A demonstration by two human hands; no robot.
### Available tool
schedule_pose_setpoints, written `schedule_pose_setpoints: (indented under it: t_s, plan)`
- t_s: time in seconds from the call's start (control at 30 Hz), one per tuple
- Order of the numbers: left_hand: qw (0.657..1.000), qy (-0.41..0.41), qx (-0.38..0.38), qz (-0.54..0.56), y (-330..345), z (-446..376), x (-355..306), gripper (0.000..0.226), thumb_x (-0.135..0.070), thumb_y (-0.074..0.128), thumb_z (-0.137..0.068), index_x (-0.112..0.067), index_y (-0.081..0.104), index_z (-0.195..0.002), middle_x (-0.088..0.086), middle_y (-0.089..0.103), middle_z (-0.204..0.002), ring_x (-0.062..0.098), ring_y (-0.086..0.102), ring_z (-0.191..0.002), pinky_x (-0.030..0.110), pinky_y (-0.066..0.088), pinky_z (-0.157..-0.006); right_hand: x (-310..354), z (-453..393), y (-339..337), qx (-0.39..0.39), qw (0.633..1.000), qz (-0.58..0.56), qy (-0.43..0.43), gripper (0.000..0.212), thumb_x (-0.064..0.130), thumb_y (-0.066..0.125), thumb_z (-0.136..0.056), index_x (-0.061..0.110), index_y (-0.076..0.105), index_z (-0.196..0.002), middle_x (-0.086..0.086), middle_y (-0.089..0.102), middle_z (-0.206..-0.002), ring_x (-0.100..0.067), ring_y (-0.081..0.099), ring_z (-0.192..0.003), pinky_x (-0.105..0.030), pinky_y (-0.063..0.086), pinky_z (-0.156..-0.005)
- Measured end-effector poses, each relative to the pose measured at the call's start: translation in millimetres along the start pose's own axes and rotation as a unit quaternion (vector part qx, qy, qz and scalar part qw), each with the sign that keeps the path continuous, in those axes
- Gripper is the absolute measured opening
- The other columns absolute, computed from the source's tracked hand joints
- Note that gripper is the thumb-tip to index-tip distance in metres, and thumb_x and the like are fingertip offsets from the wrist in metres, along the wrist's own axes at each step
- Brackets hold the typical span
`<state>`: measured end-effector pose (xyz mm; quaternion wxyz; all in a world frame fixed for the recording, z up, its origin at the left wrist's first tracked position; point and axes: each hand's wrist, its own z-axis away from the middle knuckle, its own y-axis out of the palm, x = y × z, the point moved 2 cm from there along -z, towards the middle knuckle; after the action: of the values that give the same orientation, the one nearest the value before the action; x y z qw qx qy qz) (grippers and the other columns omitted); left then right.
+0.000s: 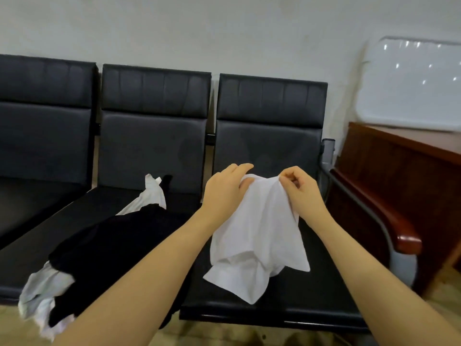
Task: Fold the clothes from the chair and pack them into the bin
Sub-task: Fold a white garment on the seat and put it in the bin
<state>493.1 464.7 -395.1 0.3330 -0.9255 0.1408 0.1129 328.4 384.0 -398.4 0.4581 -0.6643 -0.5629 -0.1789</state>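
Note:
A white garment (259,236) hangs over the right seat of a black chair row (272,136), its lower end bunched on the seat cushion. My left hand (225,188) grips its top edge on the left, thumb and fingers round the cloth. My right hand (299,187) pinches the top edge on the right with curled fingers. On the middle seat lies a heap of a black garment (112,248) with another white garment (40,293) under it, spilling over the front edge. No bin is in view.
The chair row has three black padded seats against a pale wall. A dark red wooden desk (399,181) stands close on the right, past the metal armrest (354,193). A white board (409,83) leans on the wall above the desk.

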Motion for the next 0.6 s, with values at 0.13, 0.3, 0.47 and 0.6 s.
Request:
schedule_pose_setpoints:
  t_s: [0.13,0.3,0.47,0.6]
  plan:
    - [0.993,-0.053,0.090,-0.053,33,22,10,0.040,-0.030,0.044,-0.099,-0.020,0.044,-0.138,0.000,0.059,-0.121,0.019,0.057,-0.105,0.031,0.045,-0.087,-37,18,5,0.020,0.996,0.080,0.036,0.009,0.016,0.054,-0.095,0.023,0.061,-0.095,0.004,0.055,-0.101,-0.004,0.053,-0.082,-0.013,0.038,-0.068]
    - [0.956,-0.098,0.238,-0.143,73,71,39,0.047,-0.038,0.040,-0.099,-0.019,0.037,-0.142,0.005,0.048,-0.133,0.023,0.046,-0.120,0.035,0.035,-0.098,-75,63,23,0.077,0.992,0.077,0.069,0.017,0.013,0.054,-0.094,0.023,0.061,-0.105,0.010,0.054,-0.104,0.000,0.053,-0.086,-0.011,0.039,-0.071]
    - [0.942,-0.086,0.306,-0.108,88,115,50,0.042,-0.038,0.038,-0.100,-0.025,0.042,-0.140,-0.003,0.040,-0.143,0.019,0.038,-0.129,0.034,0.027,-0.102,-111,97,46,0.172,0.970,0.129,0.111,0.031,0.027,0.046,-0.098,0.023,0.056,-0.127,0.006,0.056,-0.126,-0.015,0.054,-0.114,-0.025,0.043,-0.092]
    - [0.925,-0.157,0.333,-0.089,98,145,61,0.046,-0.041,0.035,-0.100,-0.025,0.037,-0.143,-0.004,0.031,-0.152,0.015,0.028,-0.138,0.034,0.020,-0.109,-134,117,66,0.263,0.934,0.219,0.105,0.050,0.038,0.031,-0.102,0.018,0.032,-0.148,0.001,0.033,-0.152,-0.017,0.031,-0.140,-0.031,0.025,-0.114]
